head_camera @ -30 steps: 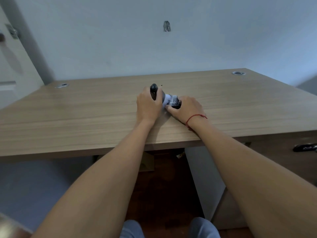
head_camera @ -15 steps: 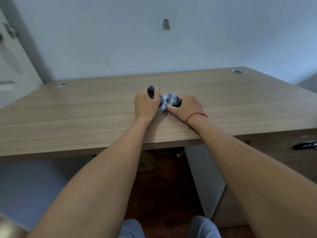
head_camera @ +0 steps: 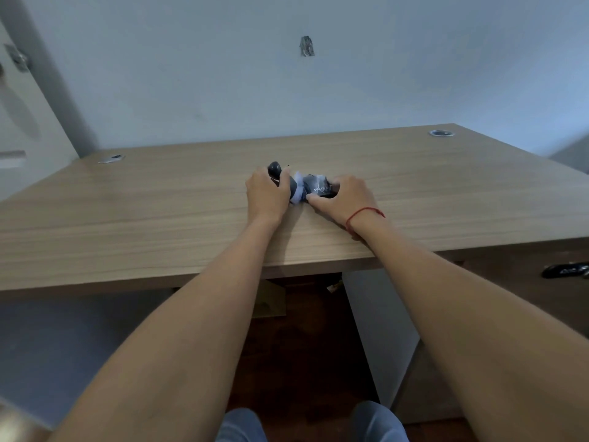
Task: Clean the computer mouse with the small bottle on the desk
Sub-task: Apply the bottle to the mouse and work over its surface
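Note:
At the middle of the wooden desk (head_camera: 159, 218), my left hand (head_camera: 266, 196) is closed around a dark grey rounded object, apparently the computer mouse (head_camera: 274, 169), whose end sticks up above my fingers. My right hand (head_camera: 345, 199) grips a small dark bottle (head_camera: 318, 186) with white lettering, lying low on the desk. A pale bluish-white cloth or tissue (head_camera: 298, 189) is bunched between the two objects and touches both. Most of the mouse and the bottle's right end are hidden by my hands.
Two round cable grommets sit at the desk's back corners, one at the left (head_camera: 111, 158) and one at the right (head_camera: 441, 133). A wall stands right behind the desk. A drawer unit with a dark handle (head_camera: 565, 270) is under the desk at the right.
Both hands stay together on the same objects with only small shifts. The mouse end in my left hand has tilted a little to the left. The view has drifted slightly.

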